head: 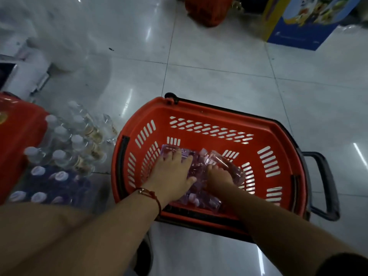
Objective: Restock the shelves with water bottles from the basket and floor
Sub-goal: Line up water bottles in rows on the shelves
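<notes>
A red plastic basket (199, 124) with slotted walls and a black handle stands on the tiled floor in front of me. Several purple-tinted water bottles (197, 168) lie in its bottom. Both my hands are down inside the basket. My left hand (171, 172), with a red cord bracelet at the wrist, lies spread over the bottles on the left. My right hand (219, 174) is curled around a bottle on the right. Clear water bottles with white caps (77, 140) stand on the floor left of the basket.
A pack of dark purple bottles (49, 184) sits at the lower left beside a red object (18, 140). A white shelf base (25, 76) is at the far left. A blue and yellow display box (298, 24) and a red sack (207, 10) stand beyond.
</notes>
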Motion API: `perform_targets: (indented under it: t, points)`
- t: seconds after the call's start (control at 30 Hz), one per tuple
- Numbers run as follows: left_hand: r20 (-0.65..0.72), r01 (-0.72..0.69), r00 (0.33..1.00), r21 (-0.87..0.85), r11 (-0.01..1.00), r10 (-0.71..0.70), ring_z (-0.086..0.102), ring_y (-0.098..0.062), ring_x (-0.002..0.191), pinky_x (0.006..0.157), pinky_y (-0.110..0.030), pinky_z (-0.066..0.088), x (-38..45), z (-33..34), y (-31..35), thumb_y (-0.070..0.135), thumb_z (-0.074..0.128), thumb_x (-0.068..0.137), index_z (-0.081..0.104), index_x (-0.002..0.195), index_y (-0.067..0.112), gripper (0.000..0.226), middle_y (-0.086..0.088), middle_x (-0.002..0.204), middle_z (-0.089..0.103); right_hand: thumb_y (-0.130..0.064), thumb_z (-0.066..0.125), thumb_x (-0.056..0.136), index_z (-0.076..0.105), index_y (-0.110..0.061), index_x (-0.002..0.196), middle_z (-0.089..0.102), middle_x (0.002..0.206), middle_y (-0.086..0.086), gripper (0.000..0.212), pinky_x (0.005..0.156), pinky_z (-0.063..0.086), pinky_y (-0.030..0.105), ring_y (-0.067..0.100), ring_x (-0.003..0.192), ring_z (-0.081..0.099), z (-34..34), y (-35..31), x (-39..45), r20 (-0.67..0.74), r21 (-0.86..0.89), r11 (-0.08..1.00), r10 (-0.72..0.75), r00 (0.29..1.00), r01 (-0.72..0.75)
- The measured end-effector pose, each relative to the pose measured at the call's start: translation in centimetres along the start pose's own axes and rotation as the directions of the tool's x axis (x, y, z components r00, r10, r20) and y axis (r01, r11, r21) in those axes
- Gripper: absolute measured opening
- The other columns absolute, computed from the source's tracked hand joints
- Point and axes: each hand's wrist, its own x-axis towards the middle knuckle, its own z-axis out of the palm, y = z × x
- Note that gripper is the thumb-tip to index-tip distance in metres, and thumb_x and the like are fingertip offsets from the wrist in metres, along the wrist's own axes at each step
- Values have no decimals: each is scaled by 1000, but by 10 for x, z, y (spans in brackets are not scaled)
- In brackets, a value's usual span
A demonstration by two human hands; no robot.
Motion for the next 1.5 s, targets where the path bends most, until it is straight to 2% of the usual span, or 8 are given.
perform_targets:
  t: [0.27, 0.57, 0.7, 0.87, 1.07, 1.2, 1.33, 1.5]
  points:
    - [20, 14, 1000, -94, 995, -12, 27, -33, 149, 119, -49, 28, 5, -2, -7, 54, 44, 101, 21, 159, 22, 70, -13, 164, 24, -53, 80, 71, 43, -22, 127, 64, 110, -4, 74, 66, 57, 30, 12, 87, 66, -22, 18, -5, -107, 534, 841, 162, 981, -81]
    - [141, 150, 986, -500, 853, -91, 62, -22, 70, 60, -30, 41, -1, -6, -2, 60, 45, 99, 67, 86, 13, 54, -3, 72, 63, -32, 73, 85, 59, -4, 113, 72, 106, 19, 42, 89, 58, 46, 30, 99, 71, -77, 22, -53, 146, 947, -311, 214, 966, -75]
    - [186, 207, 978, -779, 592, -98, 66, -15, 94, 80, -30, 49, -3, -7, 0, 80, 44, 87, 72, 103, 23, 66, 11, 95, 66, -38, 68, 82, 68, -6, 102, 72, 101, 18, 38, 91, 55, 40, 27, 94, 69, -89, -9, -70, 297, 730, -642, -12, 955, -235]
    - [232, 220, 923, -973, -74, -307, 69, -14, 98, 83, -34, 54, 0, -11, -3, 73, 80, 60, 47, 129, 22, 92, 4, 109, 72, -45, 74, 80, 74, -2, 96, 74, 100, 16, 46, 79, 60, 37, 24, 89, 72, -91, -58, -83, 472, 355, -814, -268, 840, -459]
    - [281, 124, 846, -930, -345, -453, 76, -24, 74, 56, -34, 57, 7, -12, -32, 34, 85, 78, 44, 130, 15, 69, -13, 101, 75, -60, 70, 77, 72, -3, 90, 70, 87, 11, 58, 73, 58, 26, 19, 69, 69, -93, -80, -84, 428, 452, -585, -519, 739, -673]
    - [188, 53, 830, -963, -263, -524, 76, -22, 81, 57, -31, 59, 6, -17, -43, 28, 82, 81, 39, 133, 17, 68, -9, 108, 70, -92, 39, 71, 63, -14, 113, 69, 107, 15, 92, 89, 57, 43, 26, 95, 68, -89, -60, -64, 402, 914, 159, -222, 888, -374]
    - [100, 47, 860, -992, -117, -500, 72, -18, 81, 48, -22, 54, 4, -22, -42, 25, 81, 83, 35, 134, 21, 69, -5, 109, 65, -80, 51, 78, 39, -16, 142, 57, 135, 11, 91, 98, 50, 51, 28, 117, 59, -50, -21, -17, 54, 642, 739, 222, 974, -204]
    - [101, 93, 887, -995, -42, -451, 73, -20, 90, 60, -30, 59, 6, -19, -36, 29, 81, 82, 33, 140, 26, 76, -4, 115, 65, -60, 63, 85, 15, -2, 152, 43, 145, 19, 101, 105, 43, 46, 34, 128, 49, -8, 17, 11, 91, 210, 913, 337, 937, -348]
